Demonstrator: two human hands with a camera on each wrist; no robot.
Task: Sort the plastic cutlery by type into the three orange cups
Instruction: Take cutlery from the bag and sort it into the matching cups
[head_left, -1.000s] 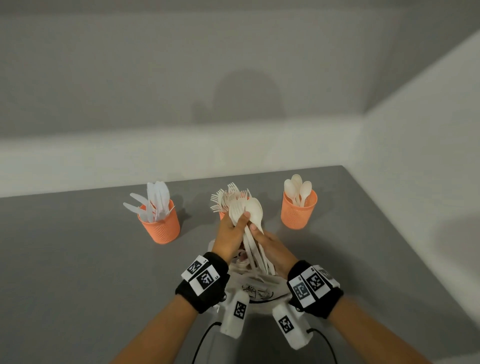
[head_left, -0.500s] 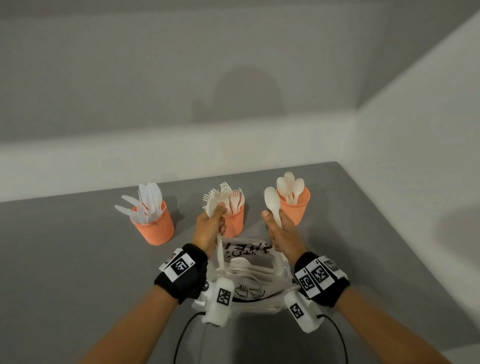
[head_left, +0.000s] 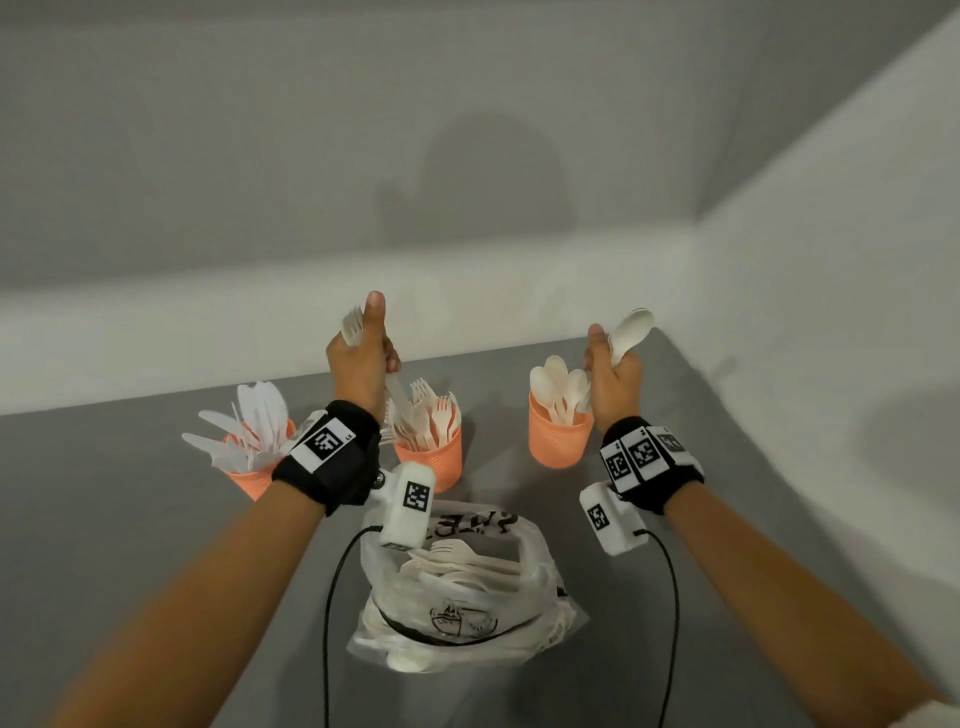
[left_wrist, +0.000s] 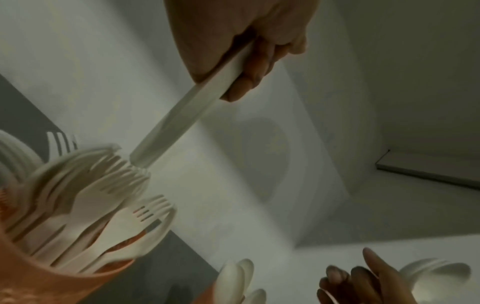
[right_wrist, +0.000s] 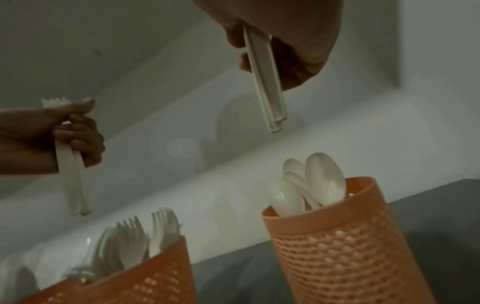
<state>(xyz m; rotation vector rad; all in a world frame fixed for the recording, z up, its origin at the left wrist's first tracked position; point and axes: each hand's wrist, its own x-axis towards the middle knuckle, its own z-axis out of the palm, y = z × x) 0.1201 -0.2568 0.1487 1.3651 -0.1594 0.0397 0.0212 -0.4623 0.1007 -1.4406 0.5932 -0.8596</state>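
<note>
Forks (head_left: 353, 327) gripped in left hand (head_left: 361, 358) above middle cup (head_left: 434, 460), spoons (head_left: 631, 330) gripped in right hand (head_left: 613, 382) right of it.

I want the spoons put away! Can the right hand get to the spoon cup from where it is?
Probably yes. The right hand holds its spoons handles down just above the spoon cup, and the wrist view shows only open air between the handle ends and the cup's open top. The spoons already inside leave room.
</note>
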